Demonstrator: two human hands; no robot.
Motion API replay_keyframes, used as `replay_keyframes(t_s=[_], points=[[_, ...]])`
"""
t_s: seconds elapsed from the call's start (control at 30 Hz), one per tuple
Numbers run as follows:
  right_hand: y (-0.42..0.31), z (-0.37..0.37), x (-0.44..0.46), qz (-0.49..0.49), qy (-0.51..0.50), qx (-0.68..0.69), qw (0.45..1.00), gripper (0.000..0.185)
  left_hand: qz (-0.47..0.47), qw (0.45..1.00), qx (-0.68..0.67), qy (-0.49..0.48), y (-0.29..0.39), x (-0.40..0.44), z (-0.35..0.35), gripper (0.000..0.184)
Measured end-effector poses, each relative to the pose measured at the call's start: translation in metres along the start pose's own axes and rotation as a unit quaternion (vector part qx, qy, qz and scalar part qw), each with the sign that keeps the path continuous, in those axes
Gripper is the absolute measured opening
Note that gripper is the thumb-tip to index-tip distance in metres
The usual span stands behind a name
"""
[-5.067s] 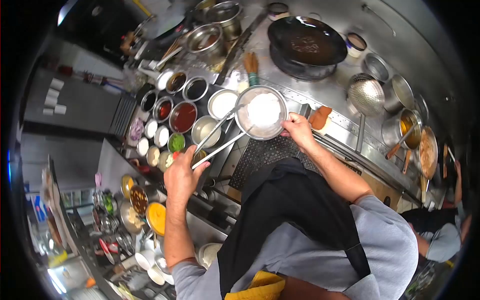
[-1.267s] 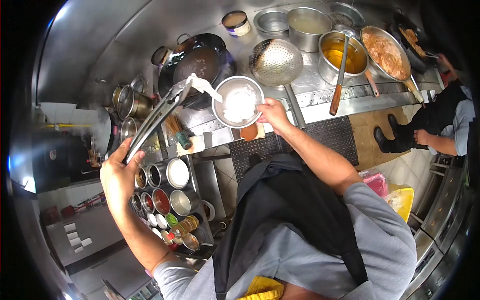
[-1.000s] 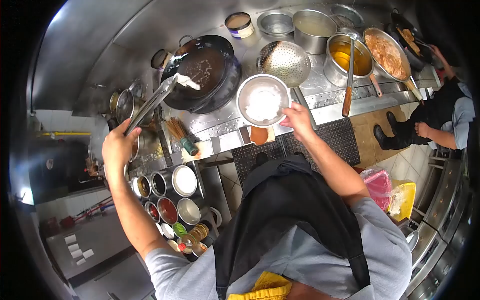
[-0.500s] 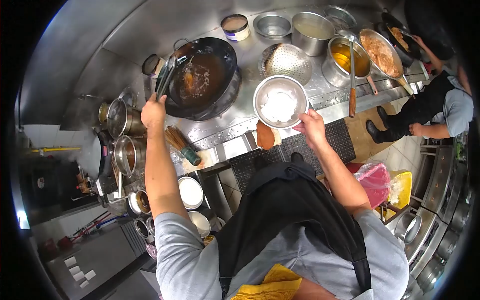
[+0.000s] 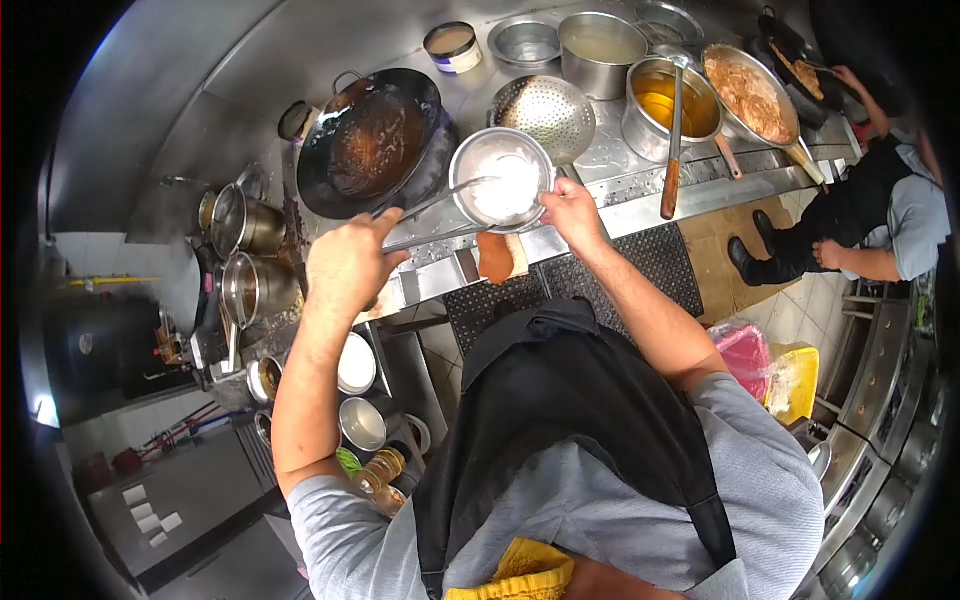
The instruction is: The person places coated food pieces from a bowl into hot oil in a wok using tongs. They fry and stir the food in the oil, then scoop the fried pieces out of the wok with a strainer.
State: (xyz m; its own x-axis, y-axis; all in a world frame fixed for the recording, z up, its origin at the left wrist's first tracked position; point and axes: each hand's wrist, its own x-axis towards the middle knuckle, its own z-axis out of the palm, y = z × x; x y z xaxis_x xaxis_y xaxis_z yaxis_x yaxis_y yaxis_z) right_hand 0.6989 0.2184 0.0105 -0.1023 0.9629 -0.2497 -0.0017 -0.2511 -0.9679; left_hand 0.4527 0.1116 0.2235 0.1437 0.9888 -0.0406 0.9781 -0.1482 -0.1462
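My right hand (image 5: pixel 574 214) grips the rim of a metal bowl (image 5: pixel 461 197) at its right side. Inside lies a white substance (image 5: pixel 515 188), too bright to make out. My left hand (image 5: pixel 350 262) is closed round a pair of metal tongs (image 5: pixel 428 207). One arm of the tongs reaches over the rim into the bowl, while the other passes along the bowl's near side. To the left of the bowl a black wok (image 5: pixel 330 185) sits tilted on the stove, with dark brown liquid in it. Just behind the bowl is a perforated metal strainer (image 5: pixel 568 118).
Along the back stand an open tin (image 5: pixel 455 58), a steel pot (image 5: pixel 603 80) and a pot of yellow oil (image 5: pixel 640 128) with a ladle (image 5: pixel 671 180). A pan of food (image 5: pixel 750 95) is farther right. A co-worker's arm (image 5: pixel 866 100) reaches toward another wok (image 5: pixel 790 45).
My left hand has swung the tongs from over the wok to the bowl. The bowl has shifted left and slightly back in view. The liquid in the wok looks calmer.
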Motion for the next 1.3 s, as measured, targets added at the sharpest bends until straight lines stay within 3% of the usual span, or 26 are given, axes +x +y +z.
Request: replay_keyframes(t_s=[0.3,0.77,0.97,1.1,1.17,1.3], points=[[-0.003,-0.004,0.008,-0.004,-0.012,0.04,0.999,0.016,-0.002,0.999,0.029,0.03,0.004,-0.014,-0.021,0.038],[-0.002,0.051,0.033,0.056,-0.038,0.117,0.991,0.013,-0.109,0.985,-0.019,0.132,-0.042,-0.042,-0.081,0.039],[0.001,0.056,0.033,0.074,-0.036,0.123,0.989,0.006,-0.156,0.979,-0.038,0.126,-0.076,-0.031,-0.077,0.04],[0.007,0.04,0.025,0.083,-0.01,0.12,0.989,0.007,-0.195,0.977,-0.02,0.079,-0.113,0.0,-0.054,0.044],[0.004,0.032,0.015,0.084,-0.001,0.109,0.991,0.008,-0.247,0.969,0.012,-0.009,-0.129,0.028,-0.032,0.046],[-0.002,0.016,0.001,0.09,0.025,0.137,0.986,0.008,-0.265,0.963,-0.005,-0.048,-0.186,0.091,0.071,0.047]])
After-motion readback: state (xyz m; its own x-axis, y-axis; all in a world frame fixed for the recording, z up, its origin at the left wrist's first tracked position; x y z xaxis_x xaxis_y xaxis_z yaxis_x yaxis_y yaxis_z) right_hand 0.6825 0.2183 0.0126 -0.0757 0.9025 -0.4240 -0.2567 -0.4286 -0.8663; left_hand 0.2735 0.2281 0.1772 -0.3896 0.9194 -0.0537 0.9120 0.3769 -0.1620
